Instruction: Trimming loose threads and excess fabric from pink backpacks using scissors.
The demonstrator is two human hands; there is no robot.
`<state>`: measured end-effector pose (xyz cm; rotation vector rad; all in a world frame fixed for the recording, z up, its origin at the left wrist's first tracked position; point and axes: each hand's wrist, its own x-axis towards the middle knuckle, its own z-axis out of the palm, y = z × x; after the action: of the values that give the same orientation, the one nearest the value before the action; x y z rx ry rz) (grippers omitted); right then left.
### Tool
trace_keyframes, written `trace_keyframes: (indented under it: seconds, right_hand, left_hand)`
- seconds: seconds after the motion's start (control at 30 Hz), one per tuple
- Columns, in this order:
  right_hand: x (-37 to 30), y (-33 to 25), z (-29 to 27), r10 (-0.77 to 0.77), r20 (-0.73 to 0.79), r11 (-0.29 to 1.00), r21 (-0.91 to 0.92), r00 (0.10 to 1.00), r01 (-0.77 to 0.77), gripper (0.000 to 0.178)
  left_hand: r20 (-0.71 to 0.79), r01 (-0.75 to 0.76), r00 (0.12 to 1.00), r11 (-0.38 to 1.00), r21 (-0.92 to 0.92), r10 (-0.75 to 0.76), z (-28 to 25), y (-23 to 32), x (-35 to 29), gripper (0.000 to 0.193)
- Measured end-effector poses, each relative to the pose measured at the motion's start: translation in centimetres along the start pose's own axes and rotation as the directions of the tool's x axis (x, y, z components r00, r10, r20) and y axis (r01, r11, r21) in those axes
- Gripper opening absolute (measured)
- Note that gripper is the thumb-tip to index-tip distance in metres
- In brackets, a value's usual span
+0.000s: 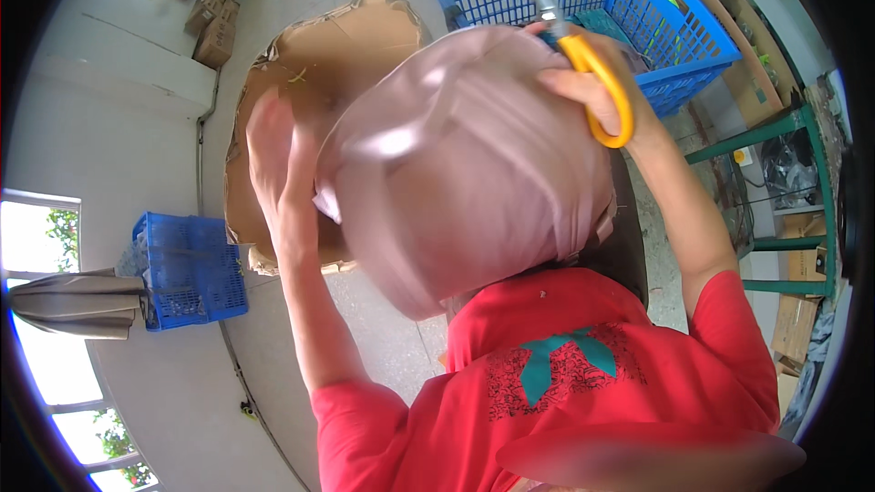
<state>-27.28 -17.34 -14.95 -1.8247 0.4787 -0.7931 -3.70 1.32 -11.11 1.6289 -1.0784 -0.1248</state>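
I look through one wide fisheye camera, worn on the person's head, which faces steeply downward and a little forward. The red shirt [547, 405] is very near, filling the lower middle of the frame; the left hand [278, 159] and the right hand [579, 87] come farther, in the upper half. The wall [155, 173] at the left lies more distant.
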Motion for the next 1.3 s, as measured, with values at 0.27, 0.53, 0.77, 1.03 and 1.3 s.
trace_keyframes:
  seconds: [0.27, 0.53, 0.77, 1.03, 1.3]
  right_hand:
    - [-1.4, 1.6, 0.1, 0.102, -0.448, 0.849, 0.505, 0.888, 0.157, 0.033]
    - [-8.3, 4.4, -0.6, -0.025, -0.177, 0.95, 0.302, 0.984, 0.079, 0.037]
    - [-7.3, -2.9, -6.7, -0.169, 0.038, 0.941, -0.292, 0.985, 0.173, 0.072]
    - [-5.4, -7.9, -8.3, -0.14, 0.32, 0.549, -0.762, 0.937, 0.343, 0.079]
    - [-5.5, -8.7, -8.3, -0.088, 0.339, 0.534, -0.778, 0.937, 0.331, 0.058]
  left_hand:
    - [0.137, 0.247, 0.968, 0.906, -0.343, -0.212, 3.4, -5.4, -7.9, 0.033]
    - [0.575, 0.19, 0.818, 0.929, -0.319, 0.031, -2.7, 4.8, 5.7, 0.037]
    - [0.823, 0.181, 0.567, 0.969, -0.167, 0.036, 3.6, 5.1, 5.0, 0.038]
    - [0.882, 0.081, 0.461, 0.985, -0.149, 0.096, 7.0, 6.3, 4.1, 0.037]
    - [0.868, 0.004, 0.482, 0.991, -0.133, 0.115, 7.8, 6.6, 2.8, 0.036]
